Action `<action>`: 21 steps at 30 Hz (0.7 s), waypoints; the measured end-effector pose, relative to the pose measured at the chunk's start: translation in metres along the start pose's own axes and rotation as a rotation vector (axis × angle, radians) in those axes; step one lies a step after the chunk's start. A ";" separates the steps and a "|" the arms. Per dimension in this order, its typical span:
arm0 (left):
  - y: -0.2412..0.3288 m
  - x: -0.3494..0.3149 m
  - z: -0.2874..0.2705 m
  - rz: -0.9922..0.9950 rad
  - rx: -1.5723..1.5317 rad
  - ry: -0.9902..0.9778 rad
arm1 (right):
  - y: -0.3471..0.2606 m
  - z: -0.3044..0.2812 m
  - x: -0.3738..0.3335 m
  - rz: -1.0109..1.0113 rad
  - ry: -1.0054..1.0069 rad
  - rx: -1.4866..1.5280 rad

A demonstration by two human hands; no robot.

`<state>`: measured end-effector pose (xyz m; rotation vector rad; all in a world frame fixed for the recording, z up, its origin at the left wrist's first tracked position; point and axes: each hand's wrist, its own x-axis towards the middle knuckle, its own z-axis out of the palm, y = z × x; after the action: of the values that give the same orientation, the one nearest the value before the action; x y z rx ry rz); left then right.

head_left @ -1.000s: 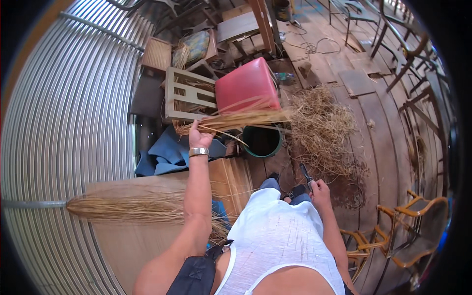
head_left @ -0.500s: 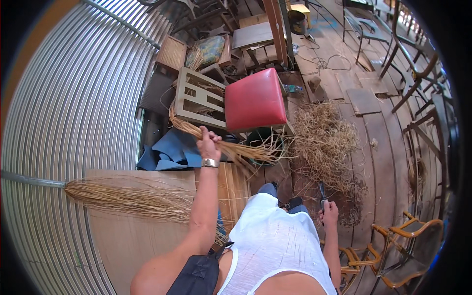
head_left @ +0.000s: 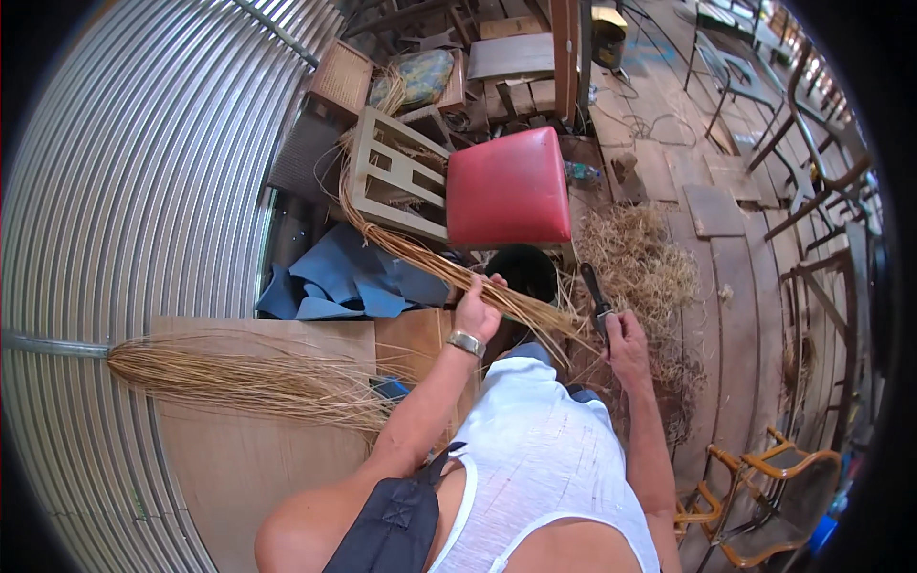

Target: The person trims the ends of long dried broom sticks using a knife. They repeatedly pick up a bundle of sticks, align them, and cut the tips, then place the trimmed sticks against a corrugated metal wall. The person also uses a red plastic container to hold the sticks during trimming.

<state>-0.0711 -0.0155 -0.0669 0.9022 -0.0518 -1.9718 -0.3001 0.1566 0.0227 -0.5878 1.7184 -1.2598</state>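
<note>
A long bundle of tan cane strips (head_left: pixel 411 250) runs from beside the pale chair back down to the right. My left hand (head_left: pixel 479 310), a metal watch on its wrist, is wrapped round the bundle near its loose ends. In my right hand (head_left: pixel 627 346) is a narrow hand tool with a black handle (head_left: pixel 593 283), pointing away from me; its exact kind is hard to make out. The strip ends fan out close to the tool and my right fingers. Whether they touch is unclear.
The chair with a red seat (head_left: pixel 506 186) stands ahead, a dark bucket (head_left: pixel 523 270) under its near edge. Curly shavings (head_left: pixel 640 267) cover floorboards at right. Another strand bundle (head_left: pixel 239 382) lies on a plywood board (head_left: pixel 258 468) at left, near blue sheet scraps (head_left: pixel 353 272).
My left hand has moved right along with the bundle, its grip now nearer the loose ends. My right hand has risen forward with the tool, toward those ends.
</note>
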 end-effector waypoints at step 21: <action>0.163 0.035 -0.093 -0.073 -0.443 -0.135 | -0.040 0.089 0.084 0.152 -0.550 -0.655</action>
<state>0.0950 -0.1052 -0.0930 0.4881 0.3327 -1.9974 -0.2691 0.0320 0.0209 -1.0454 1.6294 -0.3427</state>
